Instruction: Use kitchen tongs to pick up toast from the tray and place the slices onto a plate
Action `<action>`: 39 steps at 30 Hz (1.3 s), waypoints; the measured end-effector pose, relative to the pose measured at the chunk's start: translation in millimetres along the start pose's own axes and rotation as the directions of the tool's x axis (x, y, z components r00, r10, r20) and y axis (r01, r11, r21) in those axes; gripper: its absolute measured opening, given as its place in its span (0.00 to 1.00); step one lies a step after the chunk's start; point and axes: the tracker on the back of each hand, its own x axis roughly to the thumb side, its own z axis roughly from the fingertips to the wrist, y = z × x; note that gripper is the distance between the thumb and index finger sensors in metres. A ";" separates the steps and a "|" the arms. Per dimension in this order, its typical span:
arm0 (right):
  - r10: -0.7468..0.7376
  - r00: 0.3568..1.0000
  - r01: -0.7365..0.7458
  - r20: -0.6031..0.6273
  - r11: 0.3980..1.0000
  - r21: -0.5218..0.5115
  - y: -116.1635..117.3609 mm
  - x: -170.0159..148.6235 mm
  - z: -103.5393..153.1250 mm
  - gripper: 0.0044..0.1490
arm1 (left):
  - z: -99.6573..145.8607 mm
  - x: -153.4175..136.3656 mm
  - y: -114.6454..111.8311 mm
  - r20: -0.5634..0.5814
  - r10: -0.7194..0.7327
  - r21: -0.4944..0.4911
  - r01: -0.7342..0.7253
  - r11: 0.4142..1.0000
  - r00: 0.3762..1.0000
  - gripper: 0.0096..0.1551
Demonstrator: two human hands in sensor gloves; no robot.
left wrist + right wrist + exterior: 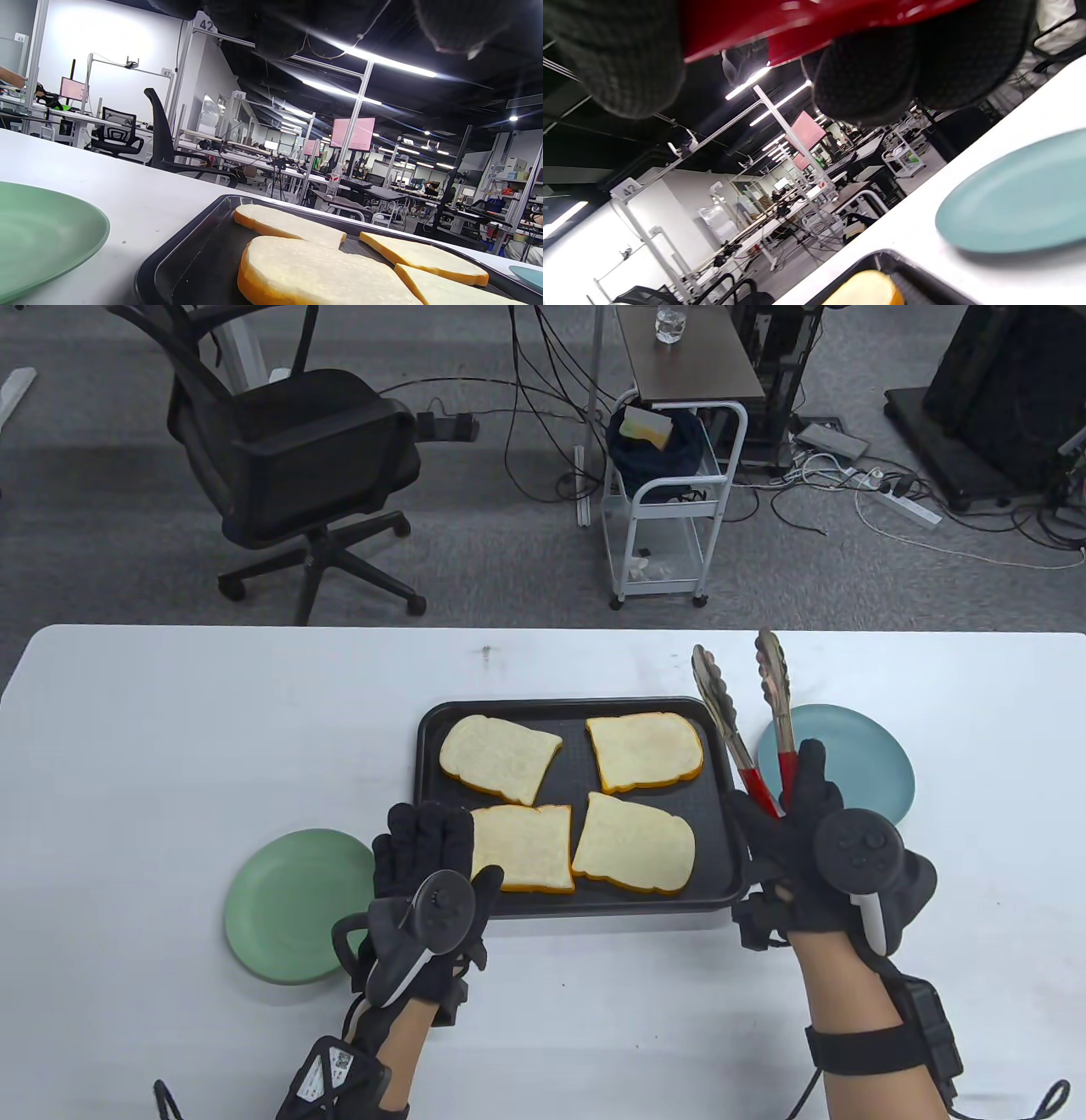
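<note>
1. White tabletop [170, 712]; black tray [428, 729] at centre holds four toast slices [501, 757].
2. Green plate [288, 903] near left, blue plate [857, 755] right of tray.
3. Right hand [806, 831] fingers curled round red-handled tongs [747, 704], tips apart, raised.
4. Left hand [433, 865] fingers straight over tray's near-left slice.
5. Beyond: grey carpet, office chair [280, 466], white cart [670, 500], cables.
</note>
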 end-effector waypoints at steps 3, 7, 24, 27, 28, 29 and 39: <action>-0.025 1.000 0.024 0.019 0.999 0.027 15.9 -12.8 15.9 0.61 | -0.3 -0.6 0.0 -0.007 -0.003 -0.003 0.003 1.000 1.000 0.42; 0.025 0.999 -0.026 0.022 0.999 0.047 26.3 -24.0 19.9 0.60 | -2.0 -3.8 -2.5 -0.026 -0.008 -0.012 0.007 1.000 1.000 0.42; -0.051 0.999 0.051 -0.008 0.996 0.074 28.3 -35.0 17.1 0.60 | -60.4 -140.9 30.2 -0.408 -0.279 -0.142 0.242 0.960 0.869 0.44; -0.058 0.998 0.059 -0.020 0.995 0.077 28.2 -37.0 15.7 0.60 | -64.5 -174.8 21.4 -0.486 -0.296 -0.218 0.214 0.952 0.822 0.46; -0.059 0.998 0.060 -0.024 0.995 0.078 28.0 -37.8 15.3 0.60 | -64.4 -187.8 15.9 -0.514 -0.310 -0.253 0.204 0.946 0.800 0.46; -0.060 0.998 0.062 -0.027 0.995 0.077 27.9 -38.3 14.9 0.60 | -63.5 -198.2 10.2 -0.541 -0.311 -0.272 0.187 0.944 0.781 0.47; -0.052 0.998 0.055 -0.041 0.996 0.074 26.0 -40.0 13.5 0.60 | -61.3 -240.2 -33.0 -0.609 -0.314 -0.456 0.003 0.890 0.728 0.45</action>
